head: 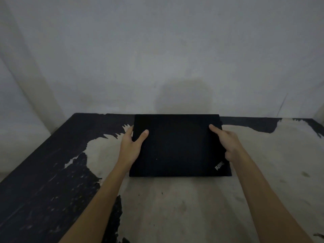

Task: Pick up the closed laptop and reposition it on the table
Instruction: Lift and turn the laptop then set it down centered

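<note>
While both hands clamp its side edges, the closed black laptop point(178, 146) sits mid-frame over the table point(175, 207), far edge by the wall point(157, 50). Left hand point(131, 146): thumb on lid, fingers hidden under. Right hand point(228, 142): same grip, fingers curled at the edge. Can't tell if it's lifted or resting; no containers
</note>
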Tool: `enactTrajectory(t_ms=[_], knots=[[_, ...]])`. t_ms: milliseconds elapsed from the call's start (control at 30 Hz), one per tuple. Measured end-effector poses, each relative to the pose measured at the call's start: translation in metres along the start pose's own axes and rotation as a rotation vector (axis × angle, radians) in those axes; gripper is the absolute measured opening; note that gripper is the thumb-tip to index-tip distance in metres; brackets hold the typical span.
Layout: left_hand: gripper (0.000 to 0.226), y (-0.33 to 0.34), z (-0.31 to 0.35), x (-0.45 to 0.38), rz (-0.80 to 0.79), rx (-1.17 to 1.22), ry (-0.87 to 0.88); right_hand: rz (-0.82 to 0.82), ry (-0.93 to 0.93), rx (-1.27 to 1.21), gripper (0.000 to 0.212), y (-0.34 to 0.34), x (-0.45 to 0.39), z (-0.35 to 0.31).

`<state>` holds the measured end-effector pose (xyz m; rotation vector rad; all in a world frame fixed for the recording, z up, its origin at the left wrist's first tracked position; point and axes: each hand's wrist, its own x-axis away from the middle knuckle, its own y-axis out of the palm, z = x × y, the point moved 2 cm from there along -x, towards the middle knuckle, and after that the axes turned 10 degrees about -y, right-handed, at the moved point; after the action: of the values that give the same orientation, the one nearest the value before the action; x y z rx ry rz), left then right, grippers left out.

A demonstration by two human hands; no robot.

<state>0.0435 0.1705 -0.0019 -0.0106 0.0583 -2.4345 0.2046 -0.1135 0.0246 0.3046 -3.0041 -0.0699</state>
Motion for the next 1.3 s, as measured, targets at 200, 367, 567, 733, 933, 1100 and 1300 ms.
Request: enactTrajectory(t_ms=[200,367,567,733,933,1100,1300], knots=[[0.038,0.012,-0.009,-0.030,0.039,-0.046,-0.036,0.033,0.008,0.045,0.040,0.002,-0.030,0.012],[0.035,0.016,-0.019,-0.042,0.113,-0.112,-0.051,0.049,-0.061,0.097,0.019,0.001,-0.046,0.018],[0.036,0.019,-0.017,-0.045,0.190,-0.346,0.035,0.105,-0.193,0.329,0.027,0.000,-0.054,0.034],[0.044,0.020,-0.019,-0.050,0.237,-0.508,0.060,0.145,-0.250,0.426,0.021,0.002,-0.057,0.037],[0.046,0.019,-0.020,-0.056,0.207,-0.551,0.023,0.162,-0.286,0.486,0.024,0.002,-0.057,0.040],[0.049,0.019,-0.021,-0.058,0.201,-0.567,0.002,0.164,-0.286,0.519,0.025,0.002,-0.057,0.039],[0.043,0.019,-0.021,-0.059,0.201,-0.554,0.020,0.185,-0.279,0.571,0.037,0.000,-0.061,0.040]])
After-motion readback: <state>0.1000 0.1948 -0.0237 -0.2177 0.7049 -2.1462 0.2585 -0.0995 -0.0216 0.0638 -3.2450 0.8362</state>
